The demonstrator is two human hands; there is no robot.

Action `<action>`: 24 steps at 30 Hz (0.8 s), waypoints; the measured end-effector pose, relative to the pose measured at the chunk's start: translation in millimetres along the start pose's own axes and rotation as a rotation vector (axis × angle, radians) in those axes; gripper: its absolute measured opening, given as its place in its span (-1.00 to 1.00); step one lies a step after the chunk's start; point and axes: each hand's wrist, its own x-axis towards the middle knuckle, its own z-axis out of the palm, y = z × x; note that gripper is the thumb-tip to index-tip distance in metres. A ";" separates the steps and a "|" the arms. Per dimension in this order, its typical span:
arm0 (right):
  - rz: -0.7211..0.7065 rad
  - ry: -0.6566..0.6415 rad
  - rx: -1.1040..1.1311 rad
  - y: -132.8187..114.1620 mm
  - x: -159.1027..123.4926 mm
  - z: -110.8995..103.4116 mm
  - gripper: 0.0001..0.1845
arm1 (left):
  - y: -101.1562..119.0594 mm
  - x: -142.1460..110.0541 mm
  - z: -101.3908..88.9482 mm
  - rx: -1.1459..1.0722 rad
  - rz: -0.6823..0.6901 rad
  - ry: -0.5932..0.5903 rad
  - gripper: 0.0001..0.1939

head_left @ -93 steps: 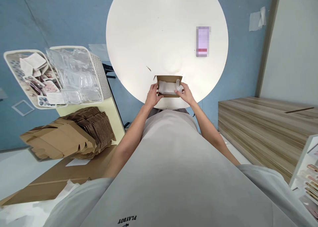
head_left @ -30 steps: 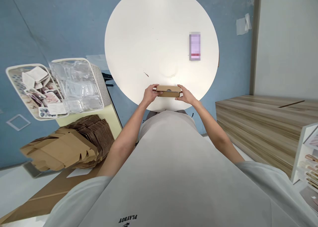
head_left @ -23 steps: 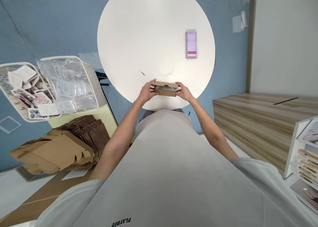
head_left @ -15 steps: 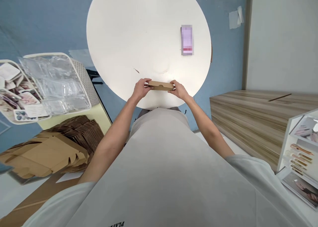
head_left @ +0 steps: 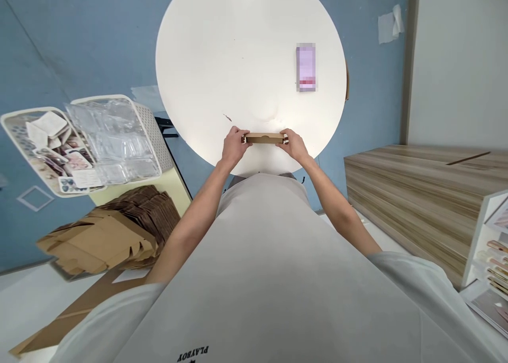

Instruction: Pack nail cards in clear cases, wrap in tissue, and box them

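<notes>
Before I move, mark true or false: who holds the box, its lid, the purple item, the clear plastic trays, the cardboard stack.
1. The left hand and right hand both hold the small box. True.
2. The box's lid stands wide open. False: it looks folded down.
3. The purple item lies on the white table, beyond the box. True.
4. Clear plastic trays sit in a basket left of the table. True.
5. The cardboard stack lies on the white table. False: the cardboard stack is off to its left.
</notes>
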 end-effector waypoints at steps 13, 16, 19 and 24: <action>0.108 0.063 -0.054 -8.6 11.3 8.9 -0.38 | 14.7 4.0 10.6 0.017 -0.138 0.059 -0.48; 0.124 0.063 -0.107 -15.9 12.9 6.5 -0.48 | 18.3 5.1 10.2 0.044 -0.126 0.086 -0.49; 0.143 0.076 -0.187 -23.7 15.6 4.3 -0.65 | 21.3 7.8 9.1 0.079 -0.117 0.090 -0.49; 0.169 0.055 -0.261 -31.8 17.0 3.5 -0.85 | 19.3 8.3 6.3 0.108 -0.067 0.065 -0.54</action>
